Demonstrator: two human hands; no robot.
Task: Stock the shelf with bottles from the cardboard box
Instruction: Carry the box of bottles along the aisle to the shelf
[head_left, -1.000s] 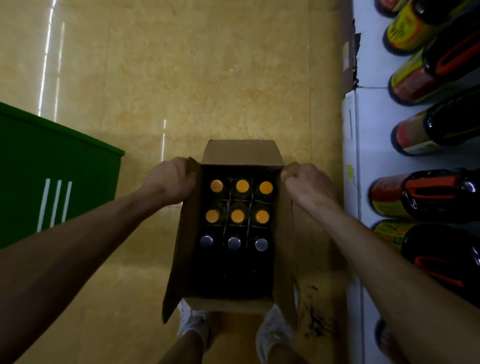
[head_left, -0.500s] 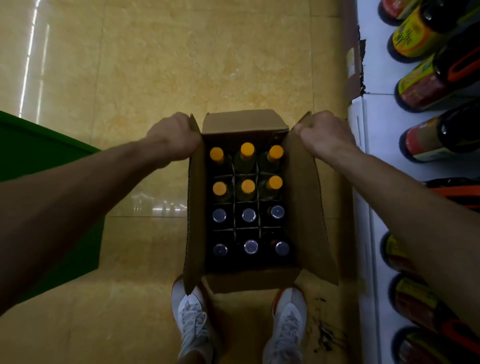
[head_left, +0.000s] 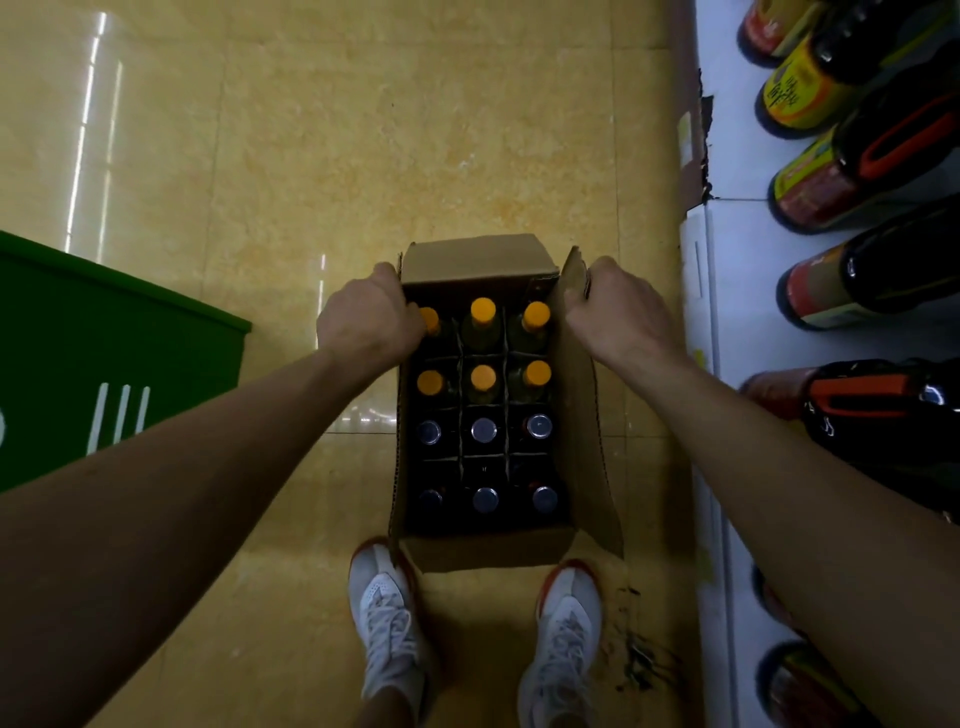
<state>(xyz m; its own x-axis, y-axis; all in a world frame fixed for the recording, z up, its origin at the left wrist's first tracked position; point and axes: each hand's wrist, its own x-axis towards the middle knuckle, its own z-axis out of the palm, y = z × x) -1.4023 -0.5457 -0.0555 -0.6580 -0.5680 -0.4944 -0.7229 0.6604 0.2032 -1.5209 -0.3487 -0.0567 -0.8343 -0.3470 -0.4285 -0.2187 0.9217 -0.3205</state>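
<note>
At our feet, two white shoes (head_left: 387, 618) stand on the tiled floor (head_left: 415, 130), toes right at the near wall of the box (head_left: 488, 551). We cannot tell whether the box sits on the floor or hangs in our grip. Its top is open, and twelve bottles (head_left: 484, 430) stand upright in a card grid: two near rows with dark caps (head_left: 485, 500), two far rows with orange caps (head_left: 483, 376). At the far end our left hand (head_left: 366, 319) curls over the left edge, covering part of the corner orange cap. Our right hand (head_left: 618, 312) clamps the far end of the right flap (head_left: 587, 415), which leans outward. Neither hand holds a bottle. To our right the white shelf (head_left: 737, 312) runs alongside the box, carrying large shelf bottles (head_left: 857, 280); a green bin (head_left: 119, 353) stands apart on our left

We judge the step to be setting the opened box beside the shelf, with nothing unpacked yet. Next, one hand must let go, take a bottle by its neck, lift it straight up clear of the dividers and carry it right to a bare spot on the shelf
</note>
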